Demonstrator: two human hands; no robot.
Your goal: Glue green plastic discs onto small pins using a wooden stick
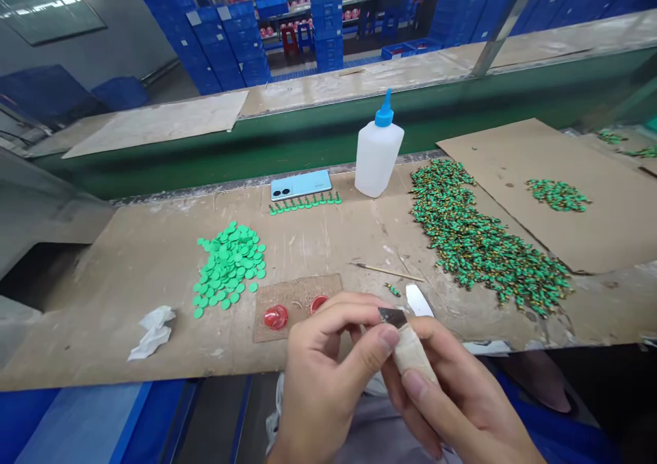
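My right hand (456,395) grips a small knife (412,352) with a dark slanted blade and a pale wrapped handle. My left hand (326,368) is closed, its thumb and fingers pinched right at the blade; whatever lies between them is hidden. Just beyond the hands lie a small green and gold figure (393,289), a white blade-shaped piece (419,301) and a thin brush (387,271). A brown board (305,289) with a red cap-like dish (276,317) and a second red dish (318,304) sits left of them, partly covered by my left hand.
Green discs (230,262) are heaped at the left, near a crumpled tissue (152,330). Small figures on discs (308,203) stand in a row before a light blue phone (302,184). A white bottle (378,152) stands behind; a large pile of green figures (477,238) spreads right.
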